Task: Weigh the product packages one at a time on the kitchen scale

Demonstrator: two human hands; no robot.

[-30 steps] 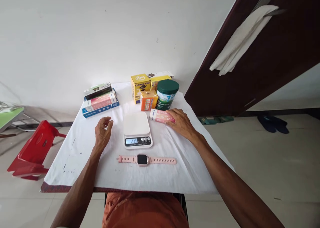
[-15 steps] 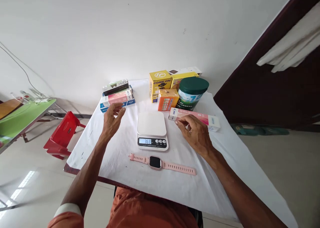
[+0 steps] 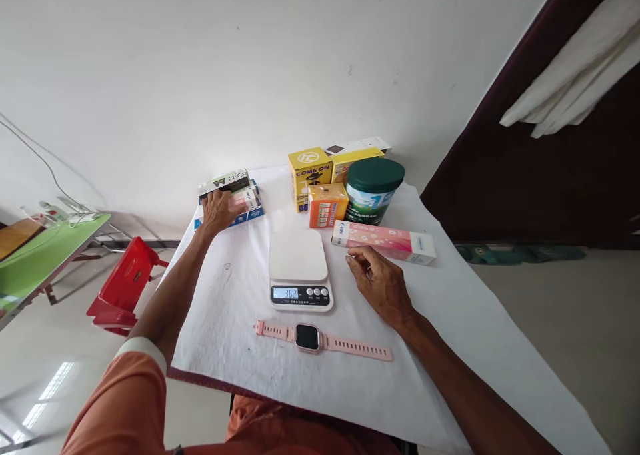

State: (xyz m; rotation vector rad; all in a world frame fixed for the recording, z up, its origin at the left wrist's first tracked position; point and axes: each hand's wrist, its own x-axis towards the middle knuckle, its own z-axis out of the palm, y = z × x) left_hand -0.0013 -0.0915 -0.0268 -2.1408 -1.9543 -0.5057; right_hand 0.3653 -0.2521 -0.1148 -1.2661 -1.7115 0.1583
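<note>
My left hand [image 3: 216, 212] lies over a pink and white box [image 3: 245, 198] in the stack at the left, its fingers and thumb bent round it. Beneath that box is a blue box [image 3: 254, 214]; behind it lies a black and white box [image 3: 231, 180]. My right hand [image 3: 383, 285] is curled, thumb close to the forefinger, with nothing seen in it. Just beyond it lies a longer pink and white box [image 3: 385, 239]. Between the hands stands a white kitchen scale [image 3: 299, 258] with a bare plate and a lit display. A pink smartwatch [image 3: 307, 337] lies stretched out in front of it.
Behind the scale are an orange box [image 3: 327, 205], yellow boxes [image 3: 310, 172] and a tub with a dark green lid [image 3: 376, 174]. A white cloth [image 3: 450, 348] covers the table against the wall. A red chair [image 3: 123, 278] and green table [image 3: 70, 242] stand left.
My left hand has reached forward from in front of the left stack onto its pink and white box. My right hand stays curled near the long box. The view has shifted slightly.
</note>
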